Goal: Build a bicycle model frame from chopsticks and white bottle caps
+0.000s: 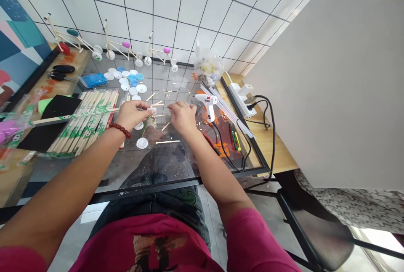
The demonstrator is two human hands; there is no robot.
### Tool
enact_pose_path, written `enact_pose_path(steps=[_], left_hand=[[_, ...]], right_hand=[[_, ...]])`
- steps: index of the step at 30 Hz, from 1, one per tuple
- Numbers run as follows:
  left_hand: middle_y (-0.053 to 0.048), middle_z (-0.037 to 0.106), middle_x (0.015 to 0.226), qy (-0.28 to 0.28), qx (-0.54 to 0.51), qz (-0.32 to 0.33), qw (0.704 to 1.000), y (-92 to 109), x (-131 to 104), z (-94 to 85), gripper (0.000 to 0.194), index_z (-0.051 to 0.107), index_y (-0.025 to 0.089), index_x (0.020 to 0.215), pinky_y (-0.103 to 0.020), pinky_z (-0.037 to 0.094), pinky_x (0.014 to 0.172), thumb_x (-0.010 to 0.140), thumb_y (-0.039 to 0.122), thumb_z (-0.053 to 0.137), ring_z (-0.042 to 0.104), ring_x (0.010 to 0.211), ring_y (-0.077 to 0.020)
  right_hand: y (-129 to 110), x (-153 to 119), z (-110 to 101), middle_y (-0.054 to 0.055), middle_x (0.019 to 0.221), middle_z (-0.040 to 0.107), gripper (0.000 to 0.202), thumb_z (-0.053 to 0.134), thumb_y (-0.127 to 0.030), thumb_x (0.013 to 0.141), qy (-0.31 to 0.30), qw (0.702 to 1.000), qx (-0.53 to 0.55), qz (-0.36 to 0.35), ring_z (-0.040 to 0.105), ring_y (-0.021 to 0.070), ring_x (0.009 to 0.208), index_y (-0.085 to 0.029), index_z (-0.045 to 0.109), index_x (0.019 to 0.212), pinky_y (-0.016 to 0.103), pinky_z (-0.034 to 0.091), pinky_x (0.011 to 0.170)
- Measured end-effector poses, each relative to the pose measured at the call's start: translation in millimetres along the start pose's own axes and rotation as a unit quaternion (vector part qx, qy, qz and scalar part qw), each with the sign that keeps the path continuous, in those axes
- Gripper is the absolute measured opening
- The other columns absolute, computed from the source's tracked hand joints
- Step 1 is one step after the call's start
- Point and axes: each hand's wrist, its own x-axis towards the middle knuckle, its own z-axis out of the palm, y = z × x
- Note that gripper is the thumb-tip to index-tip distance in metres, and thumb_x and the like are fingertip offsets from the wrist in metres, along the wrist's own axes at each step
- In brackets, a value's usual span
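Two bare hands, the left hand [134,113] and the right hand [184,118], are held apart above a glossy, reflective tabletop [109,171] edged with a black frame. A small white piece [152,111] is pinched between the thumb and fingers of the left hand, at the centre of the work area. The fingers of the right hand are curled and bunched just beside it; whether anything is gripped in them cannot be told. Short wooden sticks [158,105], pale and straight-edged, are spread around and between the fingertips, and fine shavings are scattered nearby.

A round white cap [142,143] is placed below the left hand. White and blue caps [124,87], shallow and disc-shaped, are grouped beyond it. Wooden sticks sealed in printed plastic wrappers [86,122] are laid side by side at the left, partly over a matt black sheet [52,124].

Three stick models [126,44] with round wheels and oval seats are lined up along the tiled wall [167,9]. To the right, a white glue gun [207,104] is set beside translucent rods [232,114], and a crumpled clear bag [208,64] is placed behind them.
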Motion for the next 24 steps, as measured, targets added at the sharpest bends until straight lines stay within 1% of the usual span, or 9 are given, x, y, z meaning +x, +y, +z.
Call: enact_pose_path(steps=[2, 3, 7, 12, 15, 18, 20, 22, 24], left_hand=[[-0.006, 0.075, 0.08, -0.002, -0.005, 0.006, 1.0, -1.7, 1.1, 0.3, 0.045, 0.079, 0.019, 0.084, -0.031, 0.058, 0.063, 0.05, 0.04, 0.1, 0.069, 0.07, -0.0204], [-0.006, 0.076, 0.081, -0.002, -0.006, 0.01, 1.0, -2.8, 1.7, 0.4, 0.046, 0.079, 0.019, 0.084, -0.031, 0.058, 0.063, 0.05, 0.041, 0.1, 0.069, 0.07, -0.0202], [-0.005, 0.076, 0.081, -0.002, 0.0, 0.016, 1.0, -4.9, 2.7, 0.1, 0.049, 0.08, 0.018, 0.088, -0.03, 0.058, 0.063, 0.05, 0.043, 0.101, 0.069, 0.07, -0.0195], [-0.005, 0.075, 0.078, -0.001, -0.001, 0.011, 1.0, -3.7, 2.4, -0.2, 0.051, 0.08, 0.018, 0.087, -0.03, 0.057, 0.063, 0.048, 0.043, 0.101, 0.069, 0.069, -0.0191], [-0.004, 0.076, 0.079, -0.001, 0.004, 0.012, 1.0, -3.1, 2.4, 0.2, 0.049, 0.08, 0.019, 0.088, -0.029, 0.056, 0.061, 0.05, 0.042, 0.101, 0.068, 0.066, -0.018], [-0.005, 0.075, 0.077, 0.001, 0.003, 0.007, 1.0, -1.4, 1.6, 0.8, 0.046, 0.08, 0.018, 0.085, -0.029, 0.056, 0.06, 0.05, 0.04, 0.101, 0.067, 0.064, -0.0177], [-0.005, 0.075, 0.077, 0.003, -0.001, 0.007, 1.0, 0.0, 0.7, 1.2, 0.046, 0.08, 0.018, 0.084, -0.029, 0.056, 0.059, 0.049, 0.039, 0.101, 0.067, 0.066, -0.018], [-0.005, 0.075, 0.077, 0.005, -0.003, 0.008, 1.0, 1.0, 0.0, 1.5, 0.047, 0.079, 0.018, 0.083, -0.029, 0.057, 0.06, 0.047, 0.04, 0.101, 0.068, 0.067, -0.0182], [-0.005, 0.075, 0.079, 0.007, -0.005, 0.01, 1.0, 1.9, -0.8, 1.9, 0.048, 0.079, 0.018, 0.082, -0.029, 0.057, 0.06, 0.045, 0.041, 0.101, 0.068, 0.069, -0.0184]], right_hand=[[4.1, -0.2, -1.4, 0.011, 0.127, 0.072, 0.043, 0.045, -0.014, 0.104, 0.017, 1.0, 0.0, 0.01, 0.06, 0.0277, 0.12, -0.029, 0.076, 0.129, 0.044, 0.028, 0.101], [5.4, -0.6, -1.5, 0.011, 0.127, 0.072, 0.044, 0.045, -0.012, 0.102, 0.016, 1.0, 0.0, 0.009, 0.059, 0.0276, 0.12, -0.03, 0.078, 0.125, 0.045, 0.028, 0.101], [5.4, -2.3, 4.1, 0.01, 0.122, 0.073, 0.04, 0.051, -0.01, 0.096, -0.012, 1.0, 0.003, -0.023, 0.059, 0.0271, 0.118, -0.029, 0.083, 0.11, 0.046, 0.027, 0.102], [3.4, -2.5, 9.1, 0.01, 0.122, 0.074, 0.038, 0.053, -0.01, 0.096, -0.025, 0.999, -0.003, -0.04, 0.06, 0.0272, 0.119, -0.028, 0.083, 0.111, 0.046, 0.027, 0.101], [3.7, -2.7, 3.7, 0.011, 0.125, 0.074, 0.04, 0.05, -0.01, 0.097, -0.015, 0.999, -0.002, -0.032, 0.06, 0.0274, 0.12, -0.028, 0.081, 0.116, 0.045, 0.027, 0.101], [3.1, -3.3, -3.6, 0.012, 0.131, 0.072, 0.048, 0.044, -0.008, 0.099, 0.006, 1.0, 0.005, -0.005, 0.06, 0.0274, 0.123, -0.028, 0.075, 0.131, 0.044, 0.029, 0.102], [3.3, -4.1, -8.4, 0.013, 0.134, 0.071, 0.049, 0.044, -0.01, 0.101, 0.01, 1.0, 0.004, 0.007, 0.06, 0.0278, 0.126, -0.027, 0.072, 0.136, 0.044, 0.03, 0.102], [5.5, -5.2, -14.3, 0.013, 0.133, 0.072, 0.042, 0.048, -0.014, 0.102, -0.007, 1.0, 0.0, 0.0, 0.062, 0.0285, 0.125, -0.025, 0.074, 0.132, 0.044, 0.033, 0.103], [9.9, -6.3, -21.2, 0.012, 0.128, 0.074, 0.033, 0.055, -0.017, 0.101, -0.041, 0.999, 0.001, -0.024, 0.064, 0.0284, 0.122, -0.024, 0.079, 0.123, 0.042, 0.036, 0.101]])
